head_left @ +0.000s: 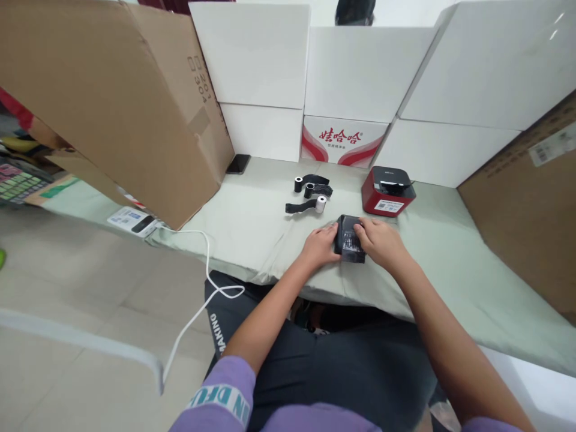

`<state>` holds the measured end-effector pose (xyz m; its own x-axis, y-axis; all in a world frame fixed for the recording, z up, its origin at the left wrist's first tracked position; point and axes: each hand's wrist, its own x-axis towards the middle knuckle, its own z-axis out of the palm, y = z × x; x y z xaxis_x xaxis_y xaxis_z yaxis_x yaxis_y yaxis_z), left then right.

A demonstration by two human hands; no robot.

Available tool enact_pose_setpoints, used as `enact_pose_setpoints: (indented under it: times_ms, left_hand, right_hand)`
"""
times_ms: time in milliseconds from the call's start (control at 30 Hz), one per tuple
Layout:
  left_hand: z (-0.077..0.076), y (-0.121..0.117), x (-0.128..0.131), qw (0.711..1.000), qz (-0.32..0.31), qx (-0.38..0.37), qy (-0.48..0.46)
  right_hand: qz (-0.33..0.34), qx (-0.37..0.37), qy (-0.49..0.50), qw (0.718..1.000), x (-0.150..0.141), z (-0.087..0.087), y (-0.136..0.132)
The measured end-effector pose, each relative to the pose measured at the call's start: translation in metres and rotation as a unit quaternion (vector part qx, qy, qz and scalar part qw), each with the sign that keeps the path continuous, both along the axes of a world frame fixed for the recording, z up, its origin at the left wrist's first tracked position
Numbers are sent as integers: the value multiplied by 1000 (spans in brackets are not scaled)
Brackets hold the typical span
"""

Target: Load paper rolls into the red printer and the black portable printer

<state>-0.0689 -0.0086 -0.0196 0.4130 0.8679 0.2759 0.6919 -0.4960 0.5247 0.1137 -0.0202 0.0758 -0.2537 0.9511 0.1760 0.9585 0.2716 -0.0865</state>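
My left hand [320,246] is closed around the left side of a small black box-shaped device [349,240] near the table's front edge. On its right side, my right hand [380,241] grips it with the thumb on the top face. Pale, unreadable print shows on the device's glossy dark surface. Behind the hands lie three small rolls with dark strips trailing from them: a white roll [320,204] nearest, a black roll [308,191], and another dark roll [298,185] with a white end. A red device with a black top [388,192] stands just beyond my right hand.
White boxes [261,60] wall off the back of the cloth-covered table [252,222]. Large brown cartons [180,108] stand at both sides. A black phone [238,164] lies by the left carton. A white cable [207,252] hangs from a white device [132,221] at the left edge.
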Motion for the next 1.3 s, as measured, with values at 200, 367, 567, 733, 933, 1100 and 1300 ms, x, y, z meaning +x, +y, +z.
enact_pose_setpoints:
  times_ms: [200, 367, 567, 733, 933, 1100, 1300]
  left_hand:
    - [0, 0, 0, 1000, 0, -4, -3]
    - [0, 2, 1, 1000, 2, 5, -3]
    - [1, 2, 0, 1000, -7, 3, 7]
    - [22, 1, 21, 1000, 7, 1, 23]
    - [44, 11, 106, 1000, -11, 11, 10]
    - [26, 13, 154, 998, -29, -25, 41]
    - [37, 26, 122, 994, -84, -28, 70]
  right_hand:
    - [7, -10, -20, 1000, -7, 8, -1]
    - [-12, 22, 240, 970, 13, -31, -8]
    - [-71, -37, 591, 803, 34, -99, 1]
    - [-35, -94, 646, 757, 46, -88, 5]
    - [-114, -23, 660, 742, 116, -69, 9]
    - [-190, -39, 631, 751, 158, -77, 7]
    - [-211, 15, 590, 779, 181, -64, 30]
